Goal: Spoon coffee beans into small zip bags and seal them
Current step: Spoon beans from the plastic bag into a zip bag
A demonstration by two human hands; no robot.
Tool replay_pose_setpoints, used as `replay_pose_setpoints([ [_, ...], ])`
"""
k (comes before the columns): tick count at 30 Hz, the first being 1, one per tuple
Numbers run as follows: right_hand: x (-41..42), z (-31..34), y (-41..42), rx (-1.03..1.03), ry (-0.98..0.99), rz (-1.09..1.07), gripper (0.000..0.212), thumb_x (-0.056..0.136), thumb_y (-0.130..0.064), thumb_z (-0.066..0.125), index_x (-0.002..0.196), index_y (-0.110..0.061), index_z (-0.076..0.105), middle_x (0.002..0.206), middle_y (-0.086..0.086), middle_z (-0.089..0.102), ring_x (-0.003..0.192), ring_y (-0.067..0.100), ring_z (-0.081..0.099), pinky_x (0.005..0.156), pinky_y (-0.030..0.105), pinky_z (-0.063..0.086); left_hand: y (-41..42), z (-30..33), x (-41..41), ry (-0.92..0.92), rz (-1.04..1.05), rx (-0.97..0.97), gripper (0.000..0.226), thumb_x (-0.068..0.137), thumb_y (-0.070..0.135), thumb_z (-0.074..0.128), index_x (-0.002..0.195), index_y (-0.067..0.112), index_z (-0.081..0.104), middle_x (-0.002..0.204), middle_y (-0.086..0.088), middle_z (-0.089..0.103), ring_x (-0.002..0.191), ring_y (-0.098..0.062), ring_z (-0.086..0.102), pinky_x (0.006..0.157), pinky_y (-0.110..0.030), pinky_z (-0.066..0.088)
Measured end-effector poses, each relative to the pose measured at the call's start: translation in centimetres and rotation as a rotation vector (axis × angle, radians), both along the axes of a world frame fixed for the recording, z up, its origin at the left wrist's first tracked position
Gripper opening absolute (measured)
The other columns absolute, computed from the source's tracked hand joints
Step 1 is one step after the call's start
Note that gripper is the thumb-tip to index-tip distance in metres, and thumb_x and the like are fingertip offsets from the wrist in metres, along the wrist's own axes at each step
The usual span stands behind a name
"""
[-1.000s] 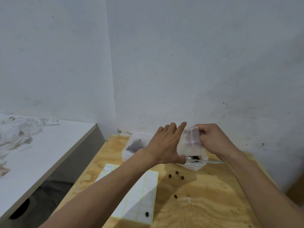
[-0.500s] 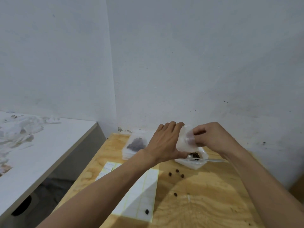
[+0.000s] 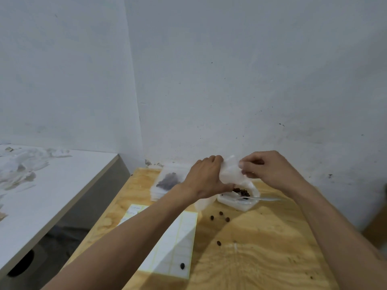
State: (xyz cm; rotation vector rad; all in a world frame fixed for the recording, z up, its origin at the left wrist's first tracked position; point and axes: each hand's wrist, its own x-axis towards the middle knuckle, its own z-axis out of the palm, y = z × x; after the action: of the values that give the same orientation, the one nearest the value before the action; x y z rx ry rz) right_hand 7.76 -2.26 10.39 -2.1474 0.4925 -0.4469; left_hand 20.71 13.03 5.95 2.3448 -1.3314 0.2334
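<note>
Both hands hold a small translucent zip bag (image 3: 230, 173) up over the far end of the wooden table (image 3: 261, 258). My left hand (image 3: 206, 177) grips its left side with curled fingers. My right hand (image 3: 266, 169) pinches its upper right edge. Just below, a white tray (image 3: 240, 203) holds dark coffee beans (image 3: 241, 191), and a clear plastic spoon (image 3: 261, 198) lies across it. Whether the bag holds beans cannot be made out.
A stack of zip bags with a filled one (image 3: 168, 181) on top lies at the far left of the table. A white label sheet (image 3: 173, 241) lies near my left forearm. Several loose beans (image 3: 219, 216) are scattered on the wood. A white counter (image 3: 41, 191) stands to the left.
My left fingers went from straight beside the bag to curled round it. Both hands and the bag shifted slightly up and toward the wall, and the right hand now pinches the bag's top edge.
</note>
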Motion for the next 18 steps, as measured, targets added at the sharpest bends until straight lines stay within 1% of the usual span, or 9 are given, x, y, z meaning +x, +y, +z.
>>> replay_pose_setpoints([
  [2, -0.9, -0.1, -1.2, 0.002, 0.121, -0.117, 0.023, 0.094, -0.022, 0.071, 0.081, -0.004, 0.077, 0.075, 0.008, 0.078, 0.06, 0.017, 0.071, 0.064, 0.028, 0.06, 0.0, -0.3, 0.6, 0.099, 0.048, -0.004, 0.066, 0.082, 0.06, 0.074, 0.12, 0.011, 0.053, 0.11, -0.002, 0.059, 0.097, -0.024, 0.056, 0.075, -0.031, 0.035],
  [4, -2.0, -1.1, -2.3, 0.149, 0.397, -0.204, 0.04, 0.1, -0.029, 0.065, 0.078, 0.005, 0.07, 0.064, 0.016, 0.07, 0.046, 0.023, 0.062, 0.05, 0.027, 0.054, -0.1, -0.7, 1.2, 0.214, 0.089, 0.006, 0.063, 0.079, 0.061, 0.076, 0.113, 0.013, 0.054, 0.106, 0.0, 0.055, 0.094, -0.022, 0.054, 0.072, -0.031, 0.037],
  [6, -3.0, -2.9, -2.8, 0.272, 0.603, -0.269, 0.055, 0.1, -0.044, 0.061, 0.084, 0.008, 0.067, 0.065, 0.019, 0.069, 0.047, 0.026, 0.065, 0.047, 0.027, 0.055, -0.4, -0.9, 1.5, 0.351, 0.106, 0.026, 0.058, 0.077, 0.061, 0.079, 0.102, 0.014, 0.056, 0.103, -0.001, 0.055, 0.091, -0.02, 0.055, 0.067, -0.03, 0.039],
  [8, -3.6, -5.3, -3.5, 0.337, 0.649, -0.324, 0.069, 0.098, -0.058, 0.056, 0.09, 0.01, 0.066, 0.071, 0.021, 0.074, 0.053, 0.029, 0.07, 0.05, 0.03, 0.059, -0.7, -1.1, 1.6, 0.533, 0.101, 0.03, 0.057, 0.074, 0.063, 0.08, 0.102, 0.016, 0.061, 0.104, 0.0, 0.062, 0.092, -0.018, 0.06, 0.067, -0.029, 0.045],
  [10, -3.7, -7.1, -4.1, 0.447, 0.542, -0.382, 0.071, 0.097, -0.061, 0.056, 0.098, 0.01, 0.064, 0.074, 0.024, 0.076, 0.057, 0.031, 0.073, 0.054, 0.034, 0.061, -0.9, -1.4, 1.4, 0.69, 0.092, 0.028, 0.068, 0.071, 0.066, 0.08, 0.119, 0.02, 0.064, 0.115, 0.003, 0.066, 0.103, -0.018, 0.063, 0.079, -0.03, 0.052],
  [11, -3.7, -7.8, -4.2, 0.501, 0.445, -0.415, 0.065, 0.097, -0.057, 0.059, 0.1, 0.008, 0.063, 0.074, 0.024, 0.076, 0.057, 0.031, 0.072, 0.052, 0.034, 0.062, -1.0, -1.4, 1.4, 0.739, 0.093, 0.017, 0.073, 0.07, 0.066, 0.08, 0.125, 0.021, 0.063, 0.119, 0.004, 0.066, 0.108, -0.018, 0.063, 0.086, -0.032, 0.053],
  [13, -3.3, -8.9, -4.4, 0.562, 0.246, -0.458, 0.048, 0.098, -0.044, 0.065, 0.099, 0.003, 0.066, 0.072, 0.021, 0.076, 0.055, 0.029, 0.071, 0.048, 0.033, 0.062, -0.9, -1.5, 1.4, 0.817, 0.083, -0.039, 0.07, 0.071, 0.064, 0.082, 0.126, 0.024, 0.064, 0.119, 0.007, 0.068, 0.108, -0.017, 0.064, 0.095, -0.036, 0.054],
  [16, -2.8, -9.4, -4.3, 0.547, 0.04, -0.44, 0.027, 0.099, -0.022, 0.068, 0.095, 0.005, 0.072, 0.076, 0.019, 0.074, 0.053, 0.021, 0.069, 0.047, 0.027, 0.06, -0.5, -1.1, 1.4, 0.917, 0.03, -0.116, 0.055, 0.076, 0.059, 0.081, 0.119, 0.029, 0.065, 0.113, 0.01, 0.07, 0.103, -0.013, 0.067, 0.094, -0.036, 0.055],
  [18, -2.5, -9.2, -4.1, 0.572, -0.067, -0.413, 0.018, 0.093, -0.012, 0.074, 0.091, 0.005, 0.073, 0.08, 0.02, 0.074, 0.054, 0.016, 0.071, 0.049, 0.021, 0.058, -0.4, -1.3, 1.6, 0.943, 0.024, -0.101, 0.058, 0.073, 0.062, 0.081, 0.12, 0.031, 0.065, 0.115, 0.011, 0.069, 0.107, -0.013, 0.065, 0.095, -0.036, 0.053],
])
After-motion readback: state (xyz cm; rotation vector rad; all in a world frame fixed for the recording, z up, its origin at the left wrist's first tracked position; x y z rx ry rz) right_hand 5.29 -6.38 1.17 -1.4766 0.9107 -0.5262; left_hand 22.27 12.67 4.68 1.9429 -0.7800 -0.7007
